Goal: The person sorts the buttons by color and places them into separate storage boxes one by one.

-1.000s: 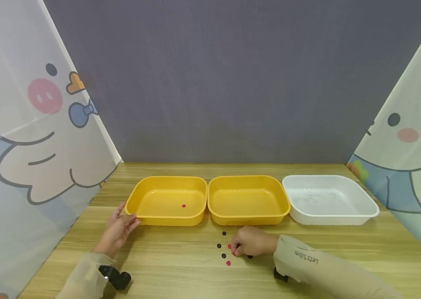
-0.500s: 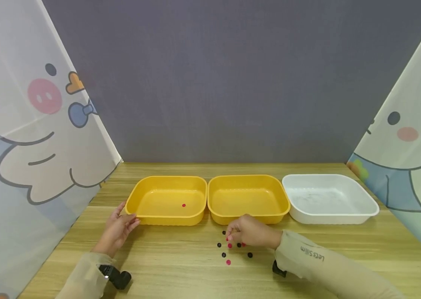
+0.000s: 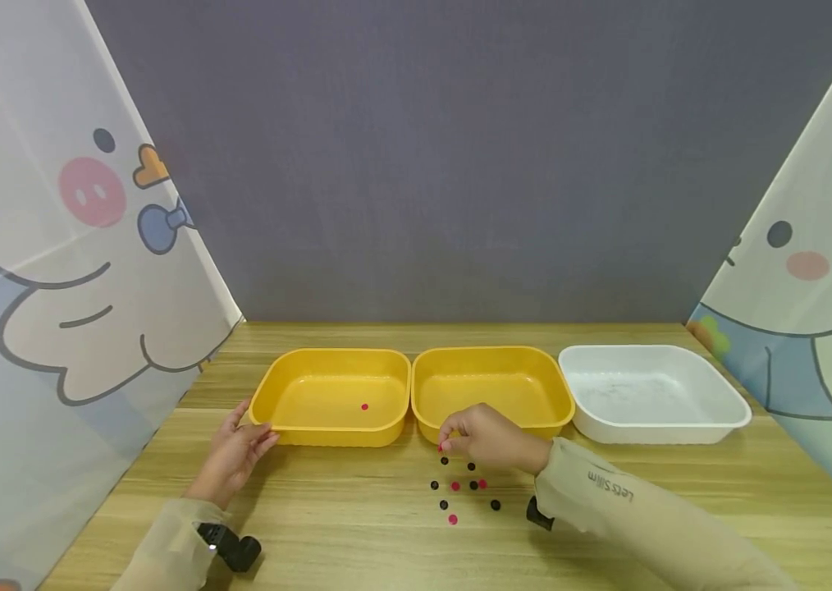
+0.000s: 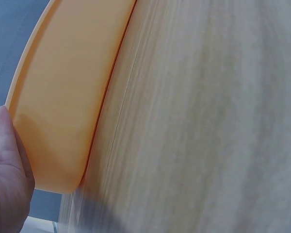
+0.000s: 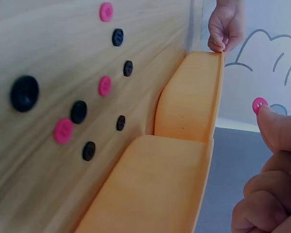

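Head view: right hand (image 3: 490,437), centre of frame, thumb and forefinger pinched on a held red button (image 3: 441,448), at the front of the middle yellow tray (image 3: 493,350); the hand sat lower half a second ago and has moved up toward the trays; a black button at its lower edge now shows; the work thus looks mid-carry, the button not yet set down; left hand (image 3: 231,458), left of centre, spans the corner of the left yellow tray (image 3: 335,437), its place unchanged; one lone red button (image 3: 364,406) lies inside that tray; three loose red buttons (image 3: 453,519) and six black buttons (image 3: 496,505) lie on the table (image 3: 357,525), lower centre; white tray (image 3: 656,433) at right.

Left wrist view: a digit presses the tray wall at the left edge; the rest of the grip cannot be told.

Right wrist view: held button at right, between closed fingertips, other fingers curled; left hand on the tray corner, top.
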Demonstrator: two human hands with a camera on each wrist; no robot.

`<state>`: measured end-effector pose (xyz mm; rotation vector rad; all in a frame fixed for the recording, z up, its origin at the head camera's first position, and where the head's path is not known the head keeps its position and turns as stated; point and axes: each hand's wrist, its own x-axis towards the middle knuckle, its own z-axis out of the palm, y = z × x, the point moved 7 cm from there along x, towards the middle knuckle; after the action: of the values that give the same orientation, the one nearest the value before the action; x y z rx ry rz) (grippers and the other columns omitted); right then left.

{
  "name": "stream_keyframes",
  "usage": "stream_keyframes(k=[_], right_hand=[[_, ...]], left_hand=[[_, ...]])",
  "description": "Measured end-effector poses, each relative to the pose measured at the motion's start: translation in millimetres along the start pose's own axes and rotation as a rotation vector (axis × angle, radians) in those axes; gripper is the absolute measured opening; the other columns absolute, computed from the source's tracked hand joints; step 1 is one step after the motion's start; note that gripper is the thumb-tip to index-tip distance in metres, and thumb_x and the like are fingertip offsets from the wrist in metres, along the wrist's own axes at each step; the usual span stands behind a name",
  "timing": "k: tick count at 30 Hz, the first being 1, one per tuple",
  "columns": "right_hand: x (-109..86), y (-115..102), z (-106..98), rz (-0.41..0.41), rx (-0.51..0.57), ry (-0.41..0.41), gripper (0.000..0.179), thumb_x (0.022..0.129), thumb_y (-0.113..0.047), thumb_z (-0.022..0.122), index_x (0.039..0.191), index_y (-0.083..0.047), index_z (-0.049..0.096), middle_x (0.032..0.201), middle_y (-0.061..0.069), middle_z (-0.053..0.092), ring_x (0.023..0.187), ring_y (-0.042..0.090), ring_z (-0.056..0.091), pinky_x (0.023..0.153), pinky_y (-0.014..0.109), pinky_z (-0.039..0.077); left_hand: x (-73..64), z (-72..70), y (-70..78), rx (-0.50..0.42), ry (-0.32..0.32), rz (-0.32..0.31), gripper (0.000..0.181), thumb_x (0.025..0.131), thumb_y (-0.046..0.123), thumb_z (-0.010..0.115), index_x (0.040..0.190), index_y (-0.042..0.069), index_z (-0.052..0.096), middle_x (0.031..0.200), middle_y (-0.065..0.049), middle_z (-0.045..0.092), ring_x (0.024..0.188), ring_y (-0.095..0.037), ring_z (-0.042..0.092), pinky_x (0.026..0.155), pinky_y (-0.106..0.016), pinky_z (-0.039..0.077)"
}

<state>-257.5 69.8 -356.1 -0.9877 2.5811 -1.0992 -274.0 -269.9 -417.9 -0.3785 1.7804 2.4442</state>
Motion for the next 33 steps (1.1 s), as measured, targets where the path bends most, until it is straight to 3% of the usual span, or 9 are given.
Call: stream_keyframes(k=[3,9,14,19,24,33], right_hand=[[5.0,-1,-3,-0.009,-0.025,0.002,0.008,0.090,-0.005,0.066,0.084,-0.003,0.070,0.059,-0.008,0.051,0.050,0.001,0.034,0.047,0.016,0.030],[13.4,-5,-10,0.004,-0.044,0.010,0.008,0.090,-0.007,0.066,0.085,-0.006,0.071,0.052,-0.010,0.041,0.046,0.003,0.028,0.046,0.016,0.025],[23.4,-9,-7,0.002,-0.117,-0.006,0.007,0.091,-0.010,0.065,0.088,-0.009,0.072,0.059,-0.005,0.053,0.048,0.005,0.030,0.048,0.017,0.030],[35.9,-14,-5,-0.057,-0.199,-0.001,0.009,0.092,-0.010,0.065,0.091,-0.006,0.073,0.079,0.004,0.069,0.052,0.004,0.036,0.053,0.017,0.038],[45.9,-22,-5,-0.110,-0.273,0.002,0.009,0.091,-0.010,0.065,0.092,-0.006,0.073,0.088,0.002,0.072,0.061,0.002,0.049,0.064,0.019,0.048],[58.1,-31,2,-0.126,-0.373,-0.024,0.008,0.091,-0.015,0.067,0.088,-0.011,0.073,0.088,-0.002,0.071,0.065,0.005,0.053,0.067,0.021,0.049]], left_hand=[[-0.2,-0.1,0.5,-0.010,0.002,-0.003,0.081,0.097,-0.008,0.041,0.153,0.015,-0.012,0.086,-0.001,0.054,0.067,-0.005,0.060,0.074,-0.016,0.055],[1.1,2.2,1.2,-0.019,-0.009,0.004,0.079,0.097,-0.008,0.039,0.153,0.014,-0.013,0.079,-0.001,0.055,0.065,-0.005,0.061,0.071,-0.016,0.055],[2.6,-0.6,0.3,0.007,-0.029,0.006,0.080,0.097,-0.008,0.040,0.152,0.013,-0.014,0.079,0.000,0.055,0.066,-0.005,0.061,0.071,-0.016,0.055],[5.0,-0.5,-1.0,0.016,-0.042,0.018,0.081,0.097,-0.008,0.040,0.152,0.014,-0.015,0.080,0.000,0.055,0.067,-0.005,0.061,0.073,-0.017,0.056],[5.9,2.0,0.2,0.018,-0.048,0.026,0.080,0.098,-0.007,0.040,0.152,0.014,-0.016,0.080,0.000,0.055,0.067,-0.006,0.061,0.073,-0.018,0.055],[1.5,0.3,-0.5,0.008,-0.023,0.000,0.080,0.097,-0.007,0.040,0.152,0.015,-0.014,0.079,0.000,0.055,0.066,-0.006,0.061,0.071,-0.018,0.056]])
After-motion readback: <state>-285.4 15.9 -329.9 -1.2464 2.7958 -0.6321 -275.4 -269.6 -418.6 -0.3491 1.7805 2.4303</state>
